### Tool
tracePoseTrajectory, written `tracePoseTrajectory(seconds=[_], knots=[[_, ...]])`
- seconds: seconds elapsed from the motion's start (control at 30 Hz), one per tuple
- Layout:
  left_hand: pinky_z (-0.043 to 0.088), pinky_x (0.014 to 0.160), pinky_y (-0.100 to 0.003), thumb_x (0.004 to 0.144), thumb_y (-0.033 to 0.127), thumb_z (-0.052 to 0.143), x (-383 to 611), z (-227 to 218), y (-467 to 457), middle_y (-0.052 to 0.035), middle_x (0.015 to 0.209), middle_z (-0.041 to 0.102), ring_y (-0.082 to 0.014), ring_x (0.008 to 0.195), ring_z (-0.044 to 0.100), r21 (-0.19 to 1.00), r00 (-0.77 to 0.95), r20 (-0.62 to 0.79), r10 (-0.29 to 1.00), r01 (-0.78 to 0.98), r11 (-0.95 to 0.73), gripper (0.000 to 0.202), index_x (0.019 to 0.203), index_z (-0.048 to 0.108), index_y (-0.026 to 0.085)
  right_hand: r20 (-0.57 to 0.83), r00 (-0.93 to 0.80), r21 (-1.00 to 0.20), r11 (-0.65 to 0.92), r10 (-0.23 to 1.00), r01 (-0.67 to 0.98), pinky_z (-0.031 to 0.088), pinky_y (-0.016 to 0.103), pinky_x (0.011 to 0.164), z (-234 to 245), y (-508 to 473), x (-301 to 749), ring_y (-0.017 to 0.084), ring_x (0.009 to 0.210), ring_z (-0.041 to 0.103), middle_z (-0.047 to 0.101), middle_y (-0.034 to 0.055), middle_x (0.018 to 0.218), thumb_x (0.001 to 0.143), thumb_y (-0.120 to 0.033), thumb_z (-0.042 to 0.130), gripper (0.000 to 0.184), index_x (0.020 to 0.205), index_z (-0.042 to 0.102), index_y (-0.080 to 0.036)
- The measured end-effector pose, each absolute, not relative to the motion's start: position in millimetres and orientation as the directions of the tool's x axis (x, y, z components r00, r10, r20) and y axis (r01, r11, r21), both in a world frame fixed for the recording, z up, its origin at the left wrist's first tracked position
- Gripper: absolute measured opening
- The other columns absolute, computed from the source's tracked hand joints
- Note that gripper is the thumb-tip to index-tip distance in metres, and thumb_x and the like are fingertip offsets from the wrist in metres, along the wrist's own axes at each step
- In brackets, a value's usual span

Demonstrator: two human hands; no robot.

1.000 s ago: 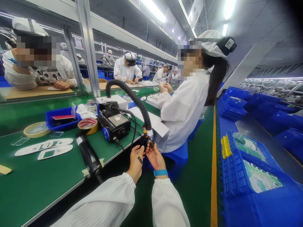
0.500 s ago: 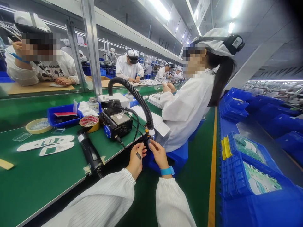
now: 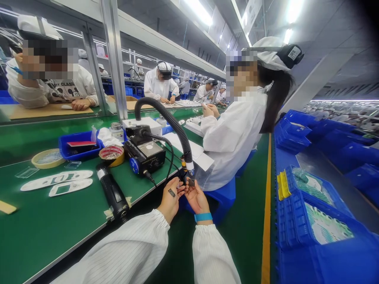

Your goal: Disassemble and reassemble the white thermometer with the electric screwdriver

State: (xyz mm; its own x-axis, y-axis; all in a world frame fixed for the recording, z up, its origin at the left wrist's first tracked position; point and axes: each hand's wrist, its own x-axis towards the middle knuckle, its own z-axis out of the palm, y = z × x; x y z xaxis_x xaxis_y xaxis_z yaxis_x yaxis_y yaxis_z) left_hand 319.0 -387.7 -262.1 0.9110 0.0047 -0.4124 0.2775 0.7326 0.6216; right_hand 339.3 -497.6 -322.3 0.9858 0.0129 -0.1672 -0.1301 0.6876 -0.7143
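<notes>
Dark flat piece [image 3: 191,182] is resting at the fingertips of the right hand [image 3: 197,199], which is grasping it lightly, palm turned up. Half a second ago this hand was showing its back and the piece was out of sight; now its face is lying open to view, which probably leaves it easier to check or pass across. Just beside it, the left hand [image 3: 169,202] is curling its fingers inward, and a dark strip [image 3: 171,193] is lying near the base of its thumb; whether the strip is being held or is stuck there, I cannot tell. Whether the left fingertips are pinching anything is also unclear, since they are overlapping and small.

Just above the hands, the end of a ribbed hose [image 3: 184,144] is hanging down, and the dark parts behind the fingertips are blending together. Left of the hands, a black handheld tool [image 3: 112,189] is lying on the tabletop [image 3: 44,225], with a black control box [image 3: 148,159] standing beyond it. Farther left, white casings [image 3: 69,187] are lying flat. Beyond the hands and to their right, a co-worker's sleeve [image 3: 225,134] is hiding part of the tabletop; farther right, blue crates [image 3: 293,221] are running out of frame.
</notes>
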Motion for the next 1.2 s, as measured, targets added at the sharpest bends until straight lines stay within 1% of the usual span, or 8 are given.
tracePoseTrajectory(seconds=[0.17,0.3,0.47,0.77,0.93,1.03,1.13,1.2], knots=[[0.042,0.056,-0.022,0.075,0.021,0.06,322,-262,-390,-0.0045,0.072,0.06,-0.0094,0.055,0.056,0.607,0.903,-0.43,0.008,0.282,0.743,0.017,0.09,0.057,0.014,-0.147,0.987,-0.654,0.742,0.068,-0.148,0.05,0.024,0.069,-324,-501,335,0.011,0.071,0.058,0.064,0.0019,0.079,0.075,-0.036,0.061,0.024,0.093,0.065,-0.02],[0.041,0.055,-0.021,0.076,0.02,0.058,325,-262,-395,-0.0031,0.069,0.058,-0.0088,0.053,0.055,0.599,0.9,-0.436,0.006,0.285,0.749,0.014,0.088,0.057,0.014,-0.114,0.991,-0.654,0.745,0.076,-0.133,0.049,0.023,0.074,-318,-506,334,0.011,0.077,0.059,0.065,0.004,0.086,0.071,-0.034,0.065,0.031,0.098,0.064,-0.018],[0.041,0.054,-0.019,0.079,0.018,0.053,329,-259,-403,-0.0015,0.066,0.058,-0.0074,0.051,0.054,0.589,0.896,-0.443,-0.017,0.306,0.748,0.009,0.086,0.057,0.014,-0.086,0.995,-0.665,0.741,0.054,-0.097,0.05,0.024,0.074,-312,-514,334,0.011,0.078,0.059,0.065,0.0024,0.087,0.069,-0.033,0.067,0.03,0.096,0.065,-0.02],[0.044,0.054,-0.02,0.082,0.02,0.05,338,-261,-433,-0.0072,0.066,0.061,-0.0104,0.054,0.058,0.466,0.843,-0.477,-0.249,0.483,0.741,0.014,0.078,0.059,0.01,-0.055,0.995,-0.688,0.725,-0.078,0.018,0.048,0.022,0.075,-316,-544,316,0.01,0.078,0.058,0.065,0.0008,0.085,0.067,-0.038,0.068,0.032,0.096,0.065,-0.023],[0.046,0.058,-0.021,0.083,0.016,0.047,343,-255,-436,-0.0093,0.074,0.064,-0.0122,0.064,0.061,0.406,0.834,-0.458,-0.308,0.504,0.762,0.014,0.082,0.059,0.01,-0.022,0.991,-0.737,0.672,-0.132,0.073,0.048,0.023,0.075,-308,-558,302,0.011,0.079,0.057,0.065,0.0021,0.087,0.065,-0.035,0.071,0.035,0.098,0.065,-0.022],[0.046,0.057,-0.021,0.083,0.014,0.047,345,-252,-434,-0.0092,0.072,0.064,-0.012,0.062,0.061,0.4,0.825,-0.486,-0.289,0.503,0.766,0.012,0.081,0.058,0.009,0.031,0.979,-0.838,0.529,-0.199,0.134,0.046,0.026,0.082,-299,-562,294,0.014,0.089,0.057,0.064,0.0026,0.093,0.069,-0.034,0.068,0.035,0.101,0.064,-0.023],[0.046,0.056,-0.02,0.084,0.016,0.047,347,-251,-432,-0.0085,0.072,0.063,-0.0117,0.062,0.061,0.405,0.82,-0.508,-0.265,0.498,0.767,0.012,0.081,0.057,0.009,0.146,0.954,-0.955,0.215,-0.26,0.205,0.041,0.032,0.092,-289,-563,287,0.016,0.099,0.054,0.062,0.0025,0.101,0.073,-0.035,0.064,0.035,0.106,0.061,-0.025],[0.047,0.055,-0.02,0.084,0.018,0.048,348,-251,-432,-0.0081,0.074,0.063,-0.0117,0.063,0.061,0.409,0.819,-0.513,-0.259,0.498,0.764,0.013,0.083,0.057,0.009,0.216,0.939,-0.973,0.017,-0.267,0.229,0.04,0.035,0.094,-282,-563,284,0.017,0.101,0.053,0.061,0.0036,0.105,0.075,-0.035,0.062,0.036,0.109,0.059,-0.025]])
